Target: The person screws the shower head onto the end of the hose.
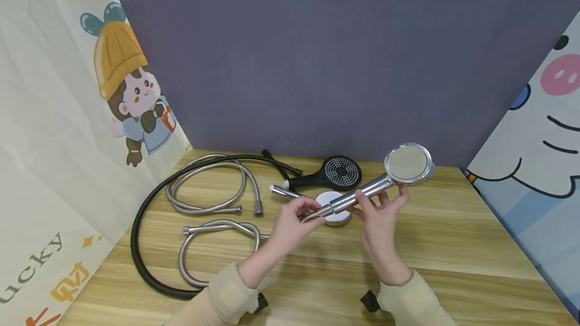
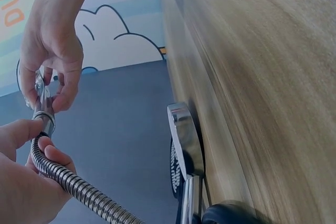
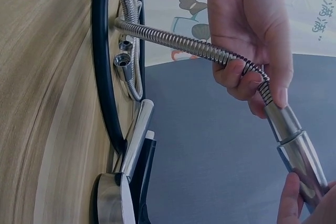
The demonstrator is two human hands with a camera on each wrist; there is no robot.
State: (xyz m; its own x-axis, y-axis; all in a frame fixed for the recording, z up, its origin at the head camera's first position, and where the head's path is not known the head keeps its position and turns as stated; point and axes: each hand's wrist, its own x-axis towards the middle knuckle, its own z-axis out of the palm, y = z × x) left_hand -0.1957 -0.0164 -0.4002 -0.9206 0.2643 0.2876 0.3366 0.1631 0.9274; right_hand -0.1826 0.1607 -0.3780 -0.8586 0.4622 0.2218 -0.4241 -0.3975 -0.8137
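Observation:
In the head view my right hand [image 1: 382, 223] grips the handle of a chrome shower head [image 1: 408, 162], its round face tilted up at the upper right. My left hand [image 1: 292, 220] pinches the metal end nut of a ribbed steel shower hose [image 3: 178, 41] where it meets the handle's lower end. Nut and handle stand in line, with a thin seam between them in the right wrist view. Both are held above the wooden table. Behind the hands lie a second chrome shower head with a white face [image 1: 330, 198] and a black shower head [image 1: 343, 172].
On the left of the wooden table [image 1: 453, 235] lie a coiled steel hose [image 1: 169, 192] and a long black hose [image 1: 136, 235] curving round it. The held hose loops nearer me. A grey panel [image 1: 317, 54] stands at the back, with printed curtains [image 1: 45, 114] at the sides.

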